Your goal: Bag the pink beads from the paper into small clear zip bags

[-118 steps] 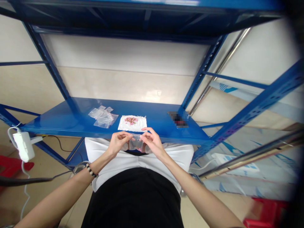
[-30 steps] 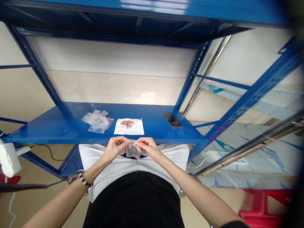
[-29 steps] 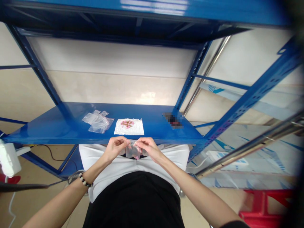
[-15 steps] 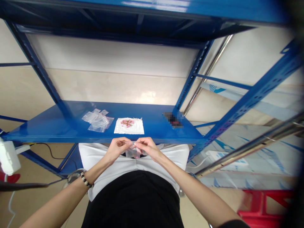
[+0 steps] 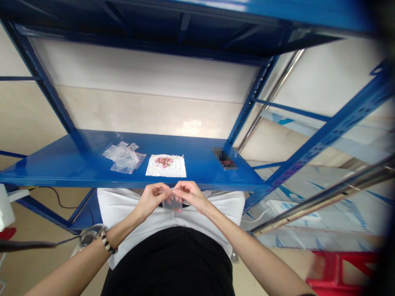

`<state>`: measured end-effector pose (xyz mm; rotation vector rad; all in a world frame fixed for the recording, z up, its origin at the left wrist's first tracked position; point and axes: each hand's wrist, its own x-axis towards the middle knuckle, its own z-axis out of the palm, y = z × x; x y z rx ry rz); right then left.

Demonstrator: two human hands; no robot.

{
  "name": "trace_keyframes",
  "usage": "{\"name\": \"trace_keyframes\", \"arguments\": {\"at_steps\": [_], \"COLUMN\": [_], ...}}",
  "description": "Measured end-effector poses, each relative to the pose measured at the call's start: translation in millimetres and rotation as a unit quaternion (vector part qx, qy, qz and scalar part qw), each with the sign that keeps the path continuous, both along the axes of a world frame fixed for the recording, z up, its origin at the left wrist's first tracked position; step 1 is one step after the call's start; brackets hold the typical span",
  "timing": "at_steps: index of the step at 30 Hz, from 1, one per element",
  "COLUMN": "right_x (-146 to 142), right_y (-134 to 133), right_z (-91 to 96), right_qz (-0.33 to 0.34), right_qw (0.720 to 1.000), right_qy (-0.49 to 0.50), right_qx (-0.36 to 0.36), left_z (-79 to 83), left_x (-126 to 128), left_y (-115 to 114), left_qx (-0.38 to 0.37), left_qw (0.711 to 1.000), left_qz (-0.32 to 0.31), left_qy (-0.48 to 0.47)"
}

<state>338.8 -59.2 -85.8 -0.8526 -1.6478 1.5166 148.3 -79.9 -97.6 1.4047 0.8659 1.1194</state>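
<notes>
A small clear plastic bag (image 5: 173,202) with a few pink pieces inside hangs in front of my waist. My left hand (image 5: 152,197) pinches its top edge from the left, fingers closed. My right hand (image 5: 188,193) pinches the same edge from the right, fingers closed, close to the left hand. Just beyond my hands, on the blue shelf (image 5: 61,164), lies a white sheet (image 5: 166,166) with a little heap of pink and brown pieces (image 5: 164,160). A loose pile of empty clear bags (image 5: 123,158) lies to its left.
A blurred dark object (image 5: 226,158) lies at the shelf's right end by the blue upright (image 5: 249,105). A slanting metal rail (image 5: 324,197) runs on the right. Red stools (image 5: 342,273) stand on the floor at lower right, a white adapter (image 5: 5,207) at far left.
My two hands have drawn closer together along the top of the bag, and the bag hangs lower and narrower between them. The view has shifted slightly; the shelf items have not moved.
</notes>
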Motion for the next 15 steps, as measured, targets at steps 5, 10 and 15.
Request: {"name": "trace_keyframes", "arguments": {"at_steps": [5,10,15], "right_x": [0.0,-1.5,10.2], "right_y": [-3.0,0.2,9.9], "right_z": [-0.2,-2.1,4.2], "right_qz": [0.030,-0.024,-0.083], "right_qw": [0.999,0.997,0.976], "right_qy": [0.003,0.058,0.162], "right_qx": [-0.016,-0.045,-0.116], "left_z": [-0.8,2.5,2.6], "left_x": [-1.1,-2.4,0.0], "left_y": [0.1,4.4,7.2], "left_qx": [0.014,0.029,0.042], "left_qw": [1.000,0.999,0.999], "left_qz": [0.004,0.010,0.018], "left_qy": [0.006,0.013,-0.019]}}
